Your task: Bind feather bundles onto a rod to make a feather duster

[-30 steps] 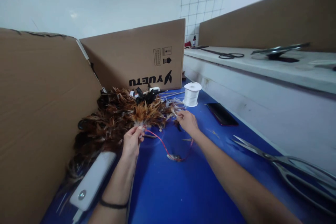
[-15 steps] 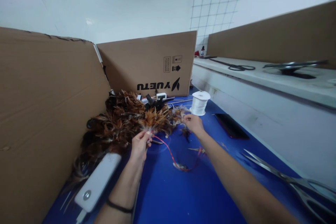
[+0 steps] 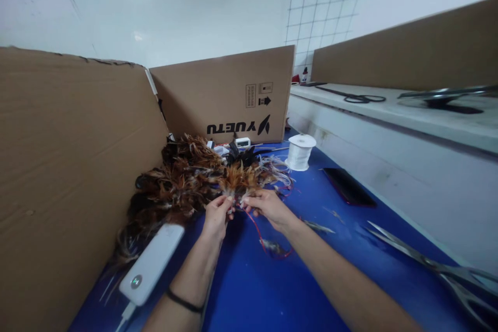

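My left hand (image 3: 218, 213) is pinched on the pale base of a tuft of orange-brown feathers (image 3: 234, 177), which fans upward from the fingers. Close beside it, my right hand (image 3: 270, 208) pinches the light lower end of a feather (image 3: 249, 191) at the tuft's right edge; its fingertips partly hide it. A thin red string (image 3: 254, 224) runs from between the hands and curves down onto the blue table. A small grey feather (image 3: 273, 247) lies by the string's lower loop. Behind and to the left spreads a pile of brown feathers (image 3: 182, 187).
A white spool (image 3: 301, 153) stands behind my right hand. Further right lie a dark phone (image 3: 349, 187) and large metal scissors (image 3: 428, 264). A white power bank (image 3: 152, 264) with a cable is left of my left forearm. Cardboard panels (image 3: 229, 96) border the blue table (image 3: 249, 290).
My right hand has come left and toward me, from the loose feathers near the spool to the tuft beside my left hand. The left hand keeps its pinch. The view has shifted slightly.
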A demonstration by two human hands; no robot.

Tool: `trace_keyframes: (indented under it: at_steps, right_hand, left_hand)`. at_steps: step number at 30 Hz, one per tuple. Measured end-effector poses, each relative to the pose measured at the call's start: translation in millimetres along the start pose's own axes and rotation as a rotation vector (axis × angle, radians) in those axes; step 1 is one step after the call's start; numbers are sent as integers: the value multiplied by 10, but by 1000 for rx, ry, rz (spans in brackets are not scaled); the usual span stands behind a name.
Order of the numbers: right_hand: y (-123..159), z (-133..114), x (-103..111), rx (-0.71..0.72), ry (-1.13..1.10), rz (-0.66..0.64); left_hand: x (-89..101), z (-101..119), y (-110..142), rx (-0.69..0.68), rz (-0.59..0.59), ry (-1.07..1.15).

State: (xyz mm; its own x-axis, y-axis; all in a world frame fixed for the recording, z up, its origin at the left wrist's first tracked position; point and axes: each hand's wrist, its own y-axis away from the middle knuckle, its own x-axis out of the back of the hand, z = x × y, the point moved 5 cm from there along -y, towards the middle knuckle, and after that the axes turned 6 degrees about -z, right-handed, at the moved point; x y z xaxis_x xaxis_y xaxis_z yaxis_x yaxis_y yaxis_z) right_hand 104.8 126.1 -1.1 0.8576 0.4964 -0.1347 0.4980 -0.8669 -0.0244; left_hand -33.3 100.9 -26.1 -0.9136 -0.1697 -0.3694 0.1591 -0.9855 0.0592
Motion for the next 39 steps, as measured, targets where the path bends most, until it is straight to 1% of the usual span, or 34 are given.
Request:
trace_keyframes:
  at_steps: [4,9,13,21,26,33,36,39]
  right_hand:
    - [-48,103,-49,-15,27,22]
    - [-75,181,-59,-24,46,102]
    - [-60,202,-65,-44,64,163]
    - [-50,207,-75,-44,17,224]
    - [-58,211,-56,10,-23,259]
    - [-76,218,-52,100,-35,278]
    - [-77,228,-42,113,-35,287]
    - [-73,252,-27,92,-55,295]
  left_hand:
    - [-48,-18,28,12,-37,-44]
    - [-69,-40,45,19,-54,-49]
    - [-70,-56,34,7,-51,-77]
    - [-78,-68,49,-35,-60,-115]
    - [-102,-59,69,-25,-81,-115]
    - [-136,-7,101,-52,-94,-110]
    - [-139,0,112,-48,-111,-99]
    - [-138,-11,108,-16,-135,-75]
